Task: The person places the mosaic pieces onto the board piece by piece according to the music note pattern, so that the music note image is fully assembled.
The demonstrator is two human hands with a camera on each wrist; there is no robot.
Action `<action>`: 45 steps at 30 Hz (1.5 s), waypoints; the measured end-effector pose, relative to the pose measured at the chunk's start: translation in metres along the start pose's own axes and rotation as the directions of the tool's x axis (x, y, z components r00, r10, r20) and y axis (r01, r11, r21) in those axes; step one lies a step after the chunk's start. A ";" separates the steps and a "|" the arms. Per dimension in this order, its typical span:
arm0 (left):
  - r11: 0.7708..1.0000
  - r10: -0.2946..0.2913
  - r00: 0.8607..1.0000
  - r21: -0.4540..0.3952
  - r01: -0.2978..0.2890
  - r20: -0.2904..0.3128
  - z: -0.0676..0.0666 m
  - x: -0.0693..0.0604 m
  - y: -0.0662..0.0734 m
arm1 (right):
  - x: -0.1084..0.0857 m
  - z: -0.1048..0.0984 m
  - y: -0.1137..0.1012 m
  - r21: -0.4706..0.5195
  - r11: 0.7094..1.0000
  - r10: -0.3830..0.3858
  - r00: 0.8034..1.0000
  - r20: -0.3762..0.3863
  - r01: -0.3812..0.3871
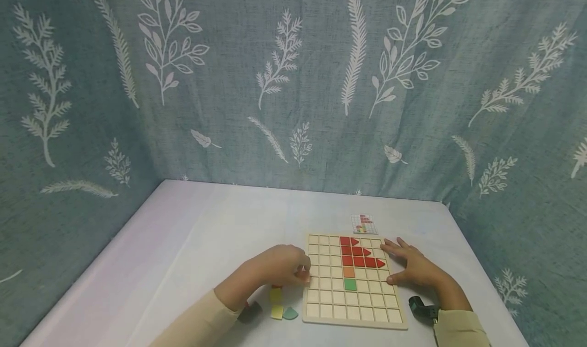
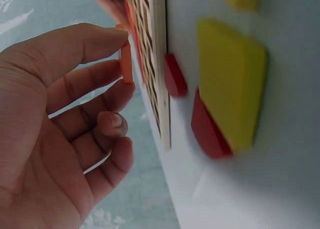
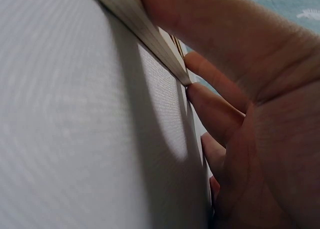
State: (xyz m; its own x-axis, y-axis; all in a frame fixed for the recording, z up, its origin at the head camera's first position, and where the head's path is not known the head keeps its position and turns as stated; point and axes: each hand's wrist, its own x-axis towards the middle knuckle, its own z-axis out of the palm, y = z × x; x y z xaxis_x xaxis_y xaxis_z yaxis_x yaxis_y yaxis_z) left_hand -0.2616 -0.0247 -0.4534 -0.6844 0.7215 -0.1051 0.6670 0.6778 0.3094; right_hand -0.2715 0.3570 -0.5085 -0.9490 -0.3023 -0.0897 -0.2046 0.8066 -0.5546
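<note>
From two beige sleeves in front, pinches one flat orange tile in the left hand, near one gridded wooden board bearing three red triangles, touching that board's right edge with the splayed right hand.

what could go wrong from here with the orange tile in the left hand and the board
The orange tile might slip, since the left hand pinches it by its edges. The right hand, touching the edge of the board, could nudge it out of place. The left forearm might brush the yellow pieces lying near it.
</note>
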 end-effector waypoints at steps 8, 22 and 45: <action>0.991 0.118 0.992 0.069 -0.115 -0.047 0.010 0.011 0.009 | 0.000 -0.001 0.000 -0.003 1.000 -0.012 1.000 0.003 0.012; 0.979 0.186 0.980 0.100 -0.179 -0.072 0.017 0.027 0.034 | -0.002 -0.002 -0.001 0.002 1.000 -0.017 1.000 -0.002 0.017; 0.941 0.246 0.969 0.248 -0.229 -0.039 0.036 0.047 0.075 | -0.001 -0.001 0.000 0.007 1.000 -0.022 1.000 -0.002 0.022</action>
State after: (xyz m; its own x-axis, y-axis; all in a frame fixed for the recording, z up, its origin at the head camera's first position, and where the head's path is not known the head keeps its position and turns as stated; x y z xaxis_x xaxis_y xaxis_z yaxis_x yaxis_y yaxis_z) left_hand -0.2330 0.0648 -0.4692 -0.5106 0.8598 0.0110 0.8574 0.5082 0.0813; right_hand -0.2710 0.3571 -0.5078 -0.9447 -0.3189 -0.0760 -0.2236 0.7962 -0.5622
